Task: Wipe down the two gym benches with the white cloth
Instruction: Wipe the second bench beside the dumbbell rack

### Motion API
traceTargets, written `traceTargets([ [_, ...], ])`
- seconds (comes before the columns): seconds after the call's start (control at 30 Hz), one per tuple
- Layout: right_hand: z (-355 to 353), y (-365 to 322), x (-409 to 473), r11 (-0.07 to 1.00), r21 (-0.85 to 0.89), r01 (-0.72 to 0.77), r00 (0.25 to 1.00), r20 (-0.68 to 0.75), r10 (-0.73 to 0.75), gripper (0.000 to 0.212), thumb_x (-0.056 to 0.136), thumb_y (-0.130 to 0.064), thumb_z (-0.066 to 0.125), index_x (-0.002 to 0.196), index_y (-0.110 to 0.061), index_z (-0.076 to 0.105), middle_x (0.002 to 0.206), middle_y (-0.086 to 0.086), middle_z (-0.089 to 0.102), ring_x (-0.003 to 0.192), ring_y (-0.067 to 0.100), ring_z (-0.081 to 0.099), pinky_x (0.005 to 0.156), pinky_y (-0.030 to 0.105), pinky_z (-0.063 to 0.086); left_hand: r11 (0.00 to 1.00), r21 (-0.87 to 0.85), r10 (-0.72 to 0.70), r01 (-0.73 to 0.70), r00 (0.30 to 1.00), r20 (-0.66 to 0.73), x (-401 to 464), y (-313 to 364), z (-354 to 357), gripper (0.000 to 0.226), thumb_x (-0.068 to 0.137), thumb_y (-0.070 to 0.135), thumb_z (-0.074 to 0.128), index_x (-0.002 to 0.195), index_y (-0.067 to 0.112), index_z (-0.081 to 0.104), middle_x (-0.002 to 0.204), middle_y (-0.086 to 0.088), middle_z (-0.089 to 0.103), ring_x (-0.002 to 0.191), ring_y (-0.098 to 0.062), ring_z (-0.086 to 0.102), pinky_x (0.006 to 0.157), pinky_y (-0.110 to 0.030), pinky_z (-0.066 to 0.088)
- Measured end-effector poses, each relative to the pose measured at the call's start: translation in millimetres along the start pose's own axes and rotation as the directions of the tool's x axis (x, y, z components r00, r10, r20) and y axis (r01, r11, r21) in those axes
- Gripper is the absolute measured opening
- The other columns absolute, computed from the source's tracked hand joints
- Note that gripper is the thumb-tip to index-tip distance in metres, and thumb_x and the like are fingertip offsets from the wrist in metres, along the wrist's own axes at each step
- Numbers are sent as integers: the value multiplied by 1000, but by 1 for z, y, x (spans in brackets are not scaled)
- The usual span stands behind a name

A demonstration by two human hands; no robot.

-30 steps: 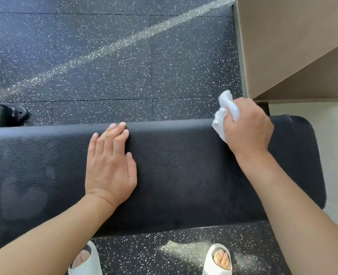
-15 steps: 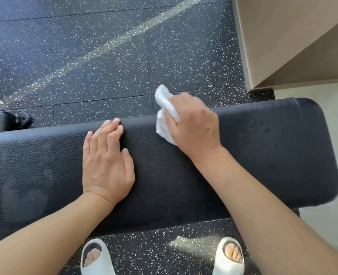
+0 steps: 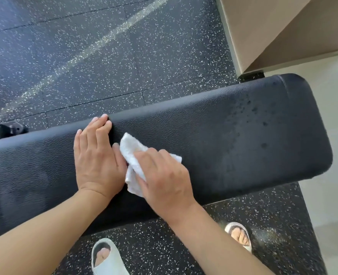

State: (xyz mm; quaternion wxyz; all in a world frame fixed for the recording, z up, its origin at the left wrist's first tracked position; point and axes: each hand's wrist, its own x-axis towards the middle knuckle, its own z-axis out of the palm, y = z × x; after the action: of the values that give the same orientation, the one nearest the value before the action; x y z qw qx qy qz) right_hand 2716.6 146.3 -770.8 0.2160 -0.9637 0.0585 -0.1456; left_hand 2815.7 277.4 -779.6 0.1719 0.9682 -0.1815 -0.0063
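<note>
1. Two white slippers (image 3: 106, 259), on the speckled floor on the near side of the bench; toes show in each.
2. Bench (image 3: 243, 139), black textured pad, long axis running left to right and rising slightly toward the right end. Only one bench is in view; the second cannot be seen.
3. Right hand (image 3: 164, 179), over the near half of the bench, about mid-length. Fingers curled over the white cloth (image 3: 132, 155), pressing it onto the pad.
4. White cloth, bunched, flat on the bench; it shows from under the right hand on its far-left side and touches the thumb edge of the left hand.
5. Left hand (image 3: 96, 155), just left of the cloth. Flat on the bench, fingers straight and together, holding nothing; fingertips reach the far edge.
6. Dark spots (image 3: 263, 124), scattered on the bench toward its right end, well apart from the cloth. Judgement: likely damp patches; the right hand is nearer, and the stroke runs rightward along the long axis.
7. Beige wall corner (image 3: 263, 32), beyond the bench's right end.
</note>
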Motion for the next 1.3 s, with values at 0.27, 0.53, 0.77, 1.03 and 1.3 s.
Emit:
traceTargets([
  [0.27, -77, 141, -8, 917, -132, -378, 920, -161, 356, 21, 89, -33, 59, 104, -18, 60, 90, -4, 52, 84, 20, 50, 54, 33, 41, 1000, 17, 22, -21, 1000, -10, -1, -2, 1, 47, 94, 26, 38, 135, 4, 46, 159, -11, 45, 150, -36, 37, 128, -54, 17],
  [0.53, 5, -24, -39, 995, 19, -102, 994, -25, 103, 18, 88, -24, 75, 104, -16, 68, 87, -1, 55, 72, 20, 44, 61, 34, 38, 1000, 8, 5, -5, 1000, -10, 0, 1, 0, 48, 93, 22, 38, 133, 0, 51, 157, -14, 47, 149, -38, 39, 126, -58, 22],
  [0.77, -38, 55, -59, 998, -58, 13, 997, -77, -18, 18, 98, -19, 68, 113, -13, 75, 87, 1, 61, 72, 23, 51, 62, 37, 48, 999, 20, 50, -50, 998, -36, 0, -3, 2, 45, 94, 23, 39, 133, 3, 48, 155, -13, 48, 147, -37, 40, 125, -56, 23],
  [1.03, -73, 125, -76, 928, -120, -353, 923, -210, 323, 25, 93, -28, 60, 113, -17, 68, 87, -5, 49, 76, 18, 47, 59, 28, 25, 1000, 6, 31, -31, 998, -48, -1, -1, -1, 46, 94, 24, 40, 135, 4, 49, 156, -11, 48, 146, -36, 40, 126, -55, 22],
  [1.3, 11, -30, -68, 1000, 11, 7, 994, -111, -6, 13, 92, -17, 72, 105, -14, 74, 84, 1, 57, 72, 21, 46, 64, 36, 42, 999, -2, 34, -34, 998, -52, -2, 0, -2, 48, 92, 21, 42, 134, 0, 53, 152, -15, 52, 141, -41, 46, 123, -58, 27],
])
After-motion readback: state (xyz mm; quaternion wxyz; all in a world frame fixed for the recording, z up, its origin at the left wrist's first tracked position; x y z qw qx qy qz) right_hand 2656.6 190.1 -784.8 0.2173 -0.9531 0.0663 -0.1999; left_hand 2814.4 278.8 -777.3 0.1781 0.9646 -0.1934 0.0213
